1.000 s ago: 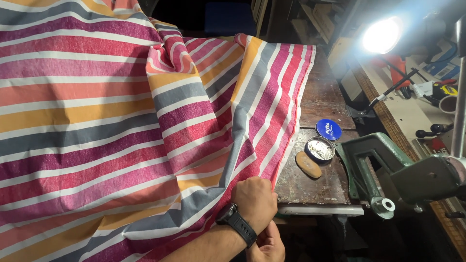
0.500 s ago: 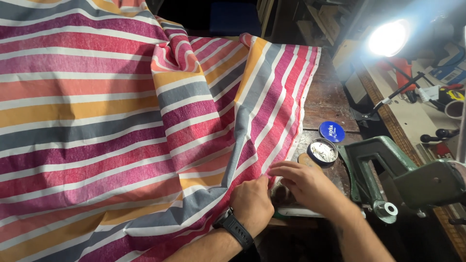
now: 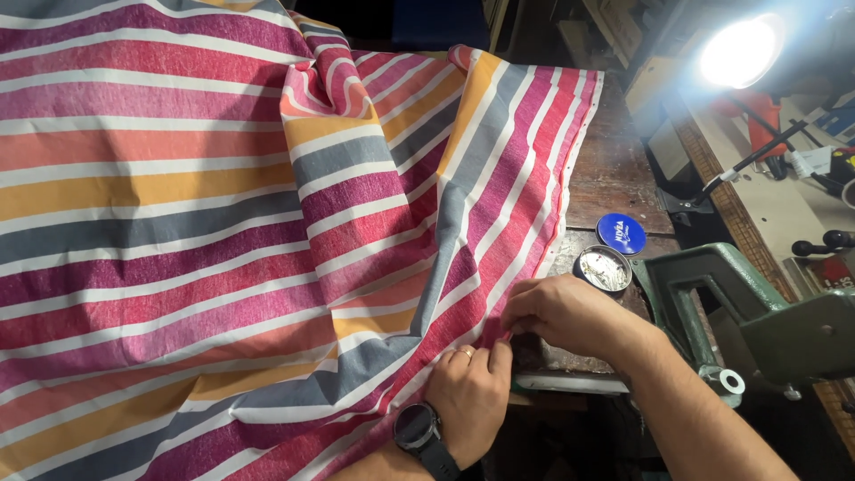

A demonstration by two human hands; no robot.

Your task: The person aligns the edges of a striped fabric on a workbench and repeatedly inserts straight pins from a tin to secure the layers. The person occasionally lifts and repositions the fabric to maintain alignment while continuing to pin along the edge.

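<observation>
A large striped cloth (image 3: 223,232) in pink, red, orange, grey and white covers most of the wooden table (image 3: 614,174). My left hand (image 3: 468,396), with a black watch on the wrist and a ring, presses down on the cloth's hem near the table's front edge. My right hand (image 3: 561,312) pinches the same hem just to the right of it, fingertips touching the fabric's edge. The two hands sit close together, almost touching.
A small open round tin (image 3: 602,268) holding small metal bits and its blue lid (image 3: 621,233) lie on the table right of the cloth. A green metal press (image 3: 748,321) stands at the right. A bright lamp (image 3: 739,52) shines top right above a cluttered bench.
My right hand came in from the lower right and took hold of the cloth's hem beside my left hand. The small tan object beside the tin is now covered by my right hand.
</observation>
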